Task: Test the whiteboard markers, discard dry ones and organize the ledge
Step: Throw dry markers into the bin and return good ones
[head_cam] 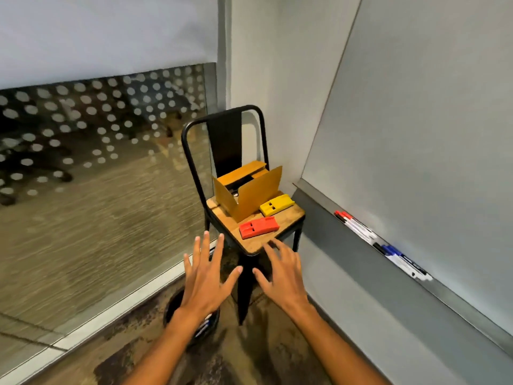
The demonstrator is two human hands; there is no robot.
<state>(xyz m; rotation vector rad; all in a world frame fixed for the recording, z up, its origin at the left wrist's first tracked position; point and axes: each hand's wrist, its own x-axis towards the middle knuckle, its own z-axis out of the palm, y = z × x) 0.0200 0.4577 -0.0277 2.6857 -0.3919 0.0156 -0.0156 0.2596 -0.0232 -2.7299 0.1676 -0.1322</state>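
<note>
A round black bin (pixel 172 309) sits on the floor at about 7 o'clock, partly behind the left wrist, with a few markers showing inside it (how many, I can't tell). On the chair (pixel 288 222) at centre stands an open cardboard box (pixel 249 195); its contents are too dark to make out. Beside it lie a yellow eraser (pixel 277 204) and a red eraser (pixel 258 227). The markers (pixel 380 243) lie end to end along the ledge (pixel 458 298) at 3 o'clock, their long axes running from 11 towards 5 o'clock: red-capped ones at the far end, blue-capped nearer. The left hand (pixel 206 279) and right hand (pixel 283 275) hover in front of the chair, fingers spread wide, holding nothing.
</note>
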